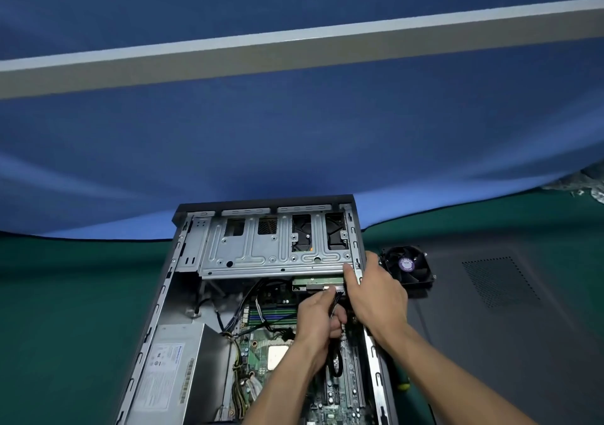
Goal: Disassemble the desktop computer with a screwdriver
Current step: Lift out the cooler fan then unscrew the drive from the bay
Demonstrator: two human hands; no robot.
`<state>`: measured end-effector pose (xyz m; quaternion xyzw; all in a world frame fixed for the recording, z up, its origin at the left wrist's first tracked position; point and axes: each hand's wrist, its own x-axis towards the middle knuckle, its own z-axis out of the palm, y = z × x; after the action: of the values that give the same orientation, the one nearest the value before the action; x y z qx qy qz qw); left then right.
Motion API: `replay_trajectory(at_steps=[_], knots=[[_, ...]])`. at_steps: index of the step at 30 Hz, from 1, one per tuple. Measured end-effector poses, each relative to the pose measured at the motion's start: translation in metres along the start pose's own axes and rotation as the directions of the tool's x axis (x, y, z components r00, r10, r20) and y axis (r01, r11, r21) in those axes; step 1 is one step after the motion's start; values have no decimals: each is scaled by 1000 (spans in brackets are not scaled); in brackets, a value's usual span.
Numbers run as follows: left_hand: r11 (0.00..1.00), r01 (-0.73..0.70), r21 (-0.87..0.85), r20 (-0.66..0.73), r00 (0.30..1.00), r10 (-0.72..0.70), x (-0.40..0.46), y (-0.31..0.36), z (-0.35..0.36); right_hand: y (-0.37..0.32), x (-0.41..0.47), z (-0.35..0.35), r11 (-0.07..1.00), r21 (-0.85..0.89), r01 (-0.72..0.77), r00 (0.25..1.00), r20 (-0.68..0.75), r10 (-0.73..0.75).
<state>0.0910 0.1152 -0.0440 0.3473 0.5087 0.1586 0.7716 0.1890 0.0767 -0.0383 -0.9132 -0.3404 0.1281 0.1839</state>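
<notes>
Two bare forearms reached up from the bottom edge into the open desktop computer case (163, 294), which lay on its side on a green table cover (65, 294). Inside the case, the left hand (318, 321) had its fingers curled round a bundle of black cables (335, 303), pinching them just below a connector at the edge of the hard drive (318, 282). Beside it, the right hand (376, 289) rested on the case's right rail, its thumb laid along the corner of the metal drive cage (277, 251) and its fingers wrapped over the outer side of the rail; how tightly they gripped could not be made out. Beneath both hands lay the green motherboard (261, 352), with its memory sticks (271, 315) just left of the left hand. Further left of that hand sat the grey power supply (176, 369) with a white label. Just beyond the right hand, outside the case, a black fan (408, 266) with a purple hub sticker lay on a dark side panel (506, 310). Under the right forearm, a green and yellow screwdriver handle (402, 383) showed beside the case wall. Behind everything hung a blue cloth (294, 146).
</notes>
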Motion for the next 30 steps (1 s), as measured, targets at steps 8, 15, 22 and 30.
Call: replay_trajectory(at_steps=[8, 15, 22, 30], knots=[[997, 65, -45, 97, 993, -61, 7, 2, -4, 0, -1, -2, 1000, 26, -10, 1000, 5, 10], [992, -60, 110, -10, 998, 62, 17, 2, 4, 2, 0, 0, 998, 61, -18, 1000, 7, 18], [994, -39, -101, 99, 994, 49, 20, -8, -9, 2, 1, 3, 999, 41, -9, 1000, -1, 9], [982, -57, 180, -172, 981, 89, 14, 8, -32, 0, -4, -2, 995, 102, 22, 997, -71, -15]])
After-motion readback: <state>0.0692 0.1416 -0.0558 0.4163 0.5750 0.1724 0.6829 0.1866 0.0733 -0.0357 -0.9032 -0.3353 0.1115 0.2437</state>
